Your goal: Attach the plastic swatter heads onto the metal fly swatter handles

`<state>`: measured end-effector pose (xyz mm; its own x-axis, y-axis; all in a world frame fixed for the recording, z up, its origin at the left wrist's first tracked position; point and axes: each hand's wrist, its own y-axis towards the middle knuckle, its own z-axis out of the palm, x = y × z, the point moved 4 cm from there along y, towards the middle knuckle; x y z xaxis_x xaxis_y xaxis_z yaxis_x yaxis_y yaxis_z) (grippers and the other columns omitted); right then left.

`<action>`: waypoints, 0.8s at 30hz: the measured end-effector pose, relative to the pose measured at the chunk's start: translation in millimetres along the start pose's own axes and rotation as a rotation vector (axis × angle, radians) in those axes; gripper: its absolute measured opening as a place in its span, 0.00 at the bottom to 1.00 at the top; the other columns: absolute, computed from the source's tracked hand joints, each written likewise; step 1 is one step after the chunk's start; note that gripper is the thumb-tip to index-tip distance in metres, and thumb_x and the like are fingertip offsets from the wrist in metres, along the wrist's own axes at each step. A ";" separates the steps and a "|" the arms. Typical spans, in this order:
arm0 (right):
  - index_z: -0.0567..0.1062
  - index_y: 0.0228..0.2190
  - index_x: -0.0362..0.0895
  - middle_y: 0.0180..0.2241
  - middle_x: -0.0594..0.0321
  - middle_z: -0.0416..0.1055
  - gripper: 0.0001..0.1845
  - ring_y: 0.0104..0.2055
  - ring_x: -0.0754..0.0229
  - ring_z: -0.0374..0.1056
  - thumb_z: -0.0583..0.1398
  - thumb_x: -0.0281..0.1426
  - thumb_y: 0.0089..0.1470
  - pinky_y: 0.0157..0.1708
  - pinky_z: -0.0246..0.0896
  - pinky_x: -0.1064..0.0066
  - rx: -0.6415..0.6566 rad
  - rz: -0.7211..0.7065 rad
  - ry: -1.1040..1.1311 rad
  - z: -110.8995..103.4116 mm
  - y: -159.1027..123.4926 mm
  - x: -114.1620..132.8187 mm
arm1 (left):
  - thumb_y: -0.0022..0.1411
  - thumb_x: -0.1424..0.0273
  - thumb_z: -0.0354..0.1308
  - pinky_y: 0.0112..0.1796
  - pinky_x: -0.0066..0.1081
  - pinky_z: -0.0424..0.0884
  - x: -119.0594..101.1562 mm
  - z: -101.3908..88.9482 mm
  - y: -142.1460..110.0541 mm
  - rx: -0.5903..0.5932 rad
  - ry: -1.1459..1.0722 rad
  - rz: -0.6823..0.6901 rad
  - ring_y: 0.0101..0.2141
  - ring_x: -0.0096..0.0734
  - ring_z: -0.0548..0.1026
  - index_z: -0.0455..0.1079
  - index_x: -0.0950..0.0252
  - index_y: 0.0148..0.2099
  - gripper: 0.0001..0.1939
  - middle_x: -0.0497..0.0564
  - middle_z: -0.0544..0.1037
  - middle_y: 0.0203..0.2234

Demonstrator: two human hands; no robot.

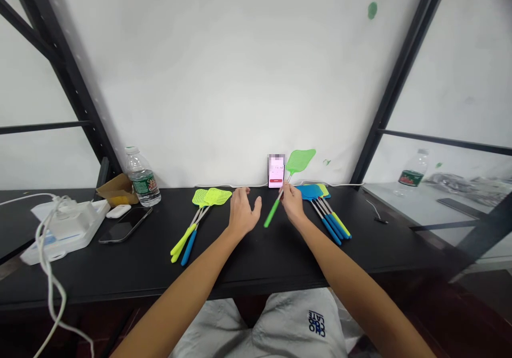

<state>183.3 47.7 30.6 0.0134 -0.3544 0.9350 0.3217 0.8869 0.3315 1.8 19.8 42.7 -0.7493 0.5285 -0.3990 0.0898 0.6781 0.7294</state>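
Observation:
My right hand (pixel 293 201) is closed around the metal shaft of a green fly swatter (pixel 301 160), whose head points up and green handle slants down to the left. Over the middle of the table my left hand (pixel 242 211) is held with its thumb apart from the fingers, holding nothing. To its left lies a pile of fly swatters (pixel 216 197) with yellow-green and blue handles, heads overlapping. A second pile of fly swatters (pixel 310 191), mostly blue with a yellow one, lies just right of my right hand.
A lit phone (pixel 276 172) leans upright against the white wall. At the left of the black table (pixel 256 267) are a water bottle (pixel 144 182), a dark phone (pixel 126 224), a white earbud case (pixel 119 211), a cardboard box (pixel 117 189) and a power strip (pixel 66 235) with cables. Black metal posts stand on both sides.

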 end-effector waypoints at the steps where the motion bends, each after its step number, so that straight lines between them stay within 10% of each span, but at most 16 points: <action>1: 0.65 0.20 0.45 0.16 0.67 0.58 0.27 0.21 0.64 0.54 0.54 0.55 0.55 0.21 0.49 0.73 -0.039 -0.063 -0.055 -8.2 1.5 3.9 | 0.66 0.61 0.48 0.53 0.39 0.63 2.0 0.8 0.7 0.006 0.034 -0.008 0.49 0.41 0.67 0.59 0.66 0.51 0.16 0.59 0.69 0.45; 8: 0.62 0.15 0.44 0.15 0.65 0.58 0.30 0.21 0.63 0.55 0.50 0.51 0.60 0.23 0.45 0.71 -0.049 -0.291 -0.691 -67.3 19.5 27.3 | 0.65 0.59 0.47 0.50 0.41 0.62 8.6 14.8 2.1 0.132 0.273 -0.086 0.48 0.44 0.67 0.63 0.67 0.50 0.19 0.60 0.69 0.45; 17: 0.77 0.23 0.41 0.30 0.48 0.75 0.25 0.37 0.50 0.72 0.53 0.45 0.59 0.34 0.60 0.68 0.172 0.171 -1.506 -164.4 64.3 22.2 | 0.62 0.53 0.47 0.52 0.53 0.58 31.8 35.2 -10.2 0.416 0.479 -0.276 0.55 0.60 0.63 0.65 0.71 0.54 0.28 0.70 0.66 0.54; 24: 0.76 0.47 0.38 0.48 0.38 0.71 0.27 0.50 0.43 0.70 0.54 0.45 0.59 0.45 0.64 0.57 0.109 0.311 -1.660 -164.2 53.8 6.5 | 0.63 0.47 0.39 0.58 0.59 0.49 43.4 42.9 -14.5 0.507 0.487 -0.323 0.63 0.66 0.52 0.59 0.71 0.64 0.39 0.71 0.57 0.64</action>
<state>356.2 44.5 33.9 -0.8999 0.4330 0.0527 0.4357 0.8979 0.0632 -3.9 54.8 -9.0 -0.9829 0.0606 -0.1739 0.0196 0.9735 0.2279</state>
